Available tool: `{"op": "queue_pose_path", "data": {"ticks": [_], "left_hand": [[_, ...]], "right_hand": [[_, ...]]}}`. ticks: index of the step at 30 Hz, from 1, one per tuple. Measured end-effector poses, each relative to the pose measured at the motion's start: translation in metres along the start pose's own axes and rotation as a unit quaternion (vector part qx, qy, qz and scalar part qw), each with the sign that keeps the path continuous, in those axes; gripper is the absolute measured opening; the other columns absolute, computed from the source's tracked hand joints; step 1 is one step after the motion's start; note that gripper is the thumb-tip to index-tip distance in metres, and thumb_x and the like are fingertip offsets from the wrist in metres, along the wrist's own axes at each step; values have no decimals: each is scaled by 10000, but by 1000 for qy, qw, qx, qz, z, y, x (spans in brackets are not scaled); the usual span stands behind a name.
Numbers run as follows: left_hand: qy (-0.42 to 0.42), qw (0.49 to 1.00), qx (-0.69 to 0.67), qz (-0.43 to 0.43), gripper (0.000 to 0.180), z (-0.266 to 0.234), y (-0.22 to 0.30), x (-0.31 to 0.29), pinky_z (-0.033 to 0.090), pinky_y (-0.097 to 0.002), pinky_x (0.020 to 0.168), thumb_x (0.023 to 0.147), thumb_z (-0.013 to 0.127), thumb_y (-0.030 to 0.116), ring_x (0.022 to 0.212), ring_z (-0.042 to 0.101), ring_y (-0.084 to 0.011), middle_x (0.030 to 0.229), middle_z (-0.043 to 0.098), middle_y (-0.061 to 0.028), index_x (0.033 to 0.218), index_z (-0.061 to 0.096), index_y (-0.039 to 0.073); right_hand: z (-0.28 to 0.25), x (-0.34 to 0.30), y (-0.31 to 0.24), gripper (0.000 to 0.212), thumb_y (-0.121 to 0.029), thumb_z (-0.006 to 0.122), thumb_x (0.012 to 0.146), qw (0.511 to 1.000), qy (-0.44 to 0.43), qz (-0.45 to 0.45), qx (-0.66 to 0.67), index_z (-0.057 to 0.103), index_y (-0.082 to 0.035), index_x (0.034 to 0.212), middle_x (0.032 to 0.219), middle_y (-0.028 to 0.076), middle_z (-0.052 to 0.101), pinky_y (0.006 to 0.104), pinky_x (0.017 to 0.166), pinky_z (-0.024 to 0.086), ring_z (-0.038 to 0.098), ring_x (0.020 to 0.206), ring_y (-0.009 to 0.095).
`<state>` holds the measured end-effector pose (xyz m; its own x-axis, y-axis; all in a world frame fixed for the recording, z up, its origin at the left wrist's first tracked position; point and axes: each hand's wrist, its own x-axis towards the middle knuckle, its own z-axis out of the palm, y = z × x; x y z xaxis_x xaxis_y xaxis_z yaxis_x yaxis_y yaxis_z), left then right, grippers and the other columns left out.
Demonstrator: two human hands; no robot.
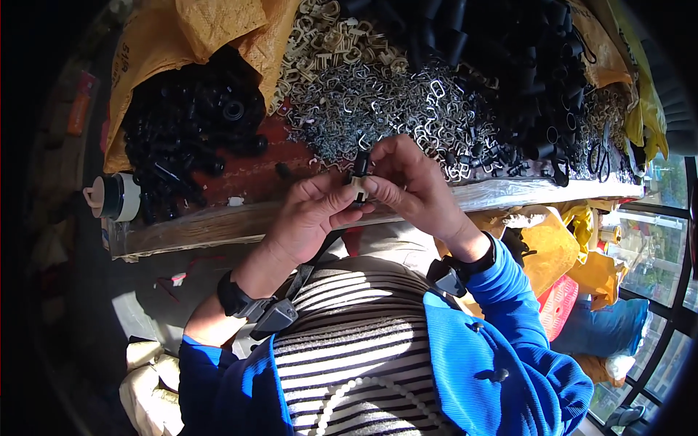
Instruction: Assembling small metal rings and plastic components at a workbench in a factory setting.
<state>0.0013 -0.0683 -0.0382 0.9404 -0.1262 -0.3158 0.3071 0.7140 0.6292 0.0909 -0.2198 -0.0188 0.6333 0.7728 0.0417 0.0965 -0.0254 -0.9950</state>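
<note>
Just in front of the table's near edge, both my hands meet around one small assembly. It has a black tube-shaped part (361, 163) standing up and a cream plastic clip (358, 186) around its lower section. My left hand (309, 216) pinches the clip from the left between thumb and fingers. From the right, my right hand (409, 182) has its thumb on the clip and its bent forefinger beside the black part's top. My fingers hide some of the assembly. Beyond my hands lies a heap of small metal clips (363, 102), with cream plastic clips (320, 47) behind it.
Black plastic parts (174, 131) spill from a yellow woven sack (149, 43) at the left. Larger black tubes (509, 65) are piled at the back right. A white flask with a dark lid (125, 197) stands at the left corner of the wooden table edge (196, 231). Sacks (545, 243) lie lower right.
</note>
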Motion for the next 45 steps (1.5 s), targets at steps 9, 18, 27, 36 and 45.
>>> {"op": "queue_pose_path", "data": {"ticks": [9, 18, 27, 36, 45], "left_hand": [[38, 999, 12, 3, 209, -8, 6, 4, 503, -213, 634, 809, 511, 142, 760, 590, -176, 883, 582, -107, 976, 519, 17], [51, 999, 3, 6, 194, -7, 4, 5, 501, -214, 635, 808, 515, 147, 754, 590, -172, 870, 584, -103, 959, 523, 26], [59, 998, 5, 9, 189, -9, 3, 2, 498, -216, 640, 802, 525, 144, 765, 588, -169, 880, 583, -91, 955, 527, 32], [66, 998, 4, 23, 180, -3, 2, 2, 492, -222, 667, 796, 535, 125, 768, 582, -147, 881, 579, -67, 954, 531, 38], [63, 997, 8, 50, 195, -2, 3, 0, 473, -233, 700, 792, 553, 160, 804, 554, -106, 882, 579, -24, 949, 554, 45]], "right_hand": [[-67, -22, 19, 187, -107, 607, 699, 814, 161, 4, -558, 508, -24, 834, 677, 105, 510, 315, 518, 422, 537, 593, 275], [-70, -22, 33, 179, -90, 594, 699, 847, 174, -22, -502, 500, -32, 840, 724, 120, 516, 353, 560, 423, 526, 655, 312], [-62, -18, 29, 189, -57, 576, 743, 937, 191, 2, -292, 485, -11, 902, 806, 84, 549, 248, 561, 435, 562, 641, 169], [-10, -4, 6, 246, -83, 549, 787, 971, 88, 56, 217, 462, -8, 1005, 777, 35, 544, 174, 562, 424, 534, 635, 84], [19, 2, 4, 271, -107, 543, 797, 999, 10, 5, -34, 444, -1, 1027, 756, 32, 551, 178, 522, 410, 508, 611, 60]]}}
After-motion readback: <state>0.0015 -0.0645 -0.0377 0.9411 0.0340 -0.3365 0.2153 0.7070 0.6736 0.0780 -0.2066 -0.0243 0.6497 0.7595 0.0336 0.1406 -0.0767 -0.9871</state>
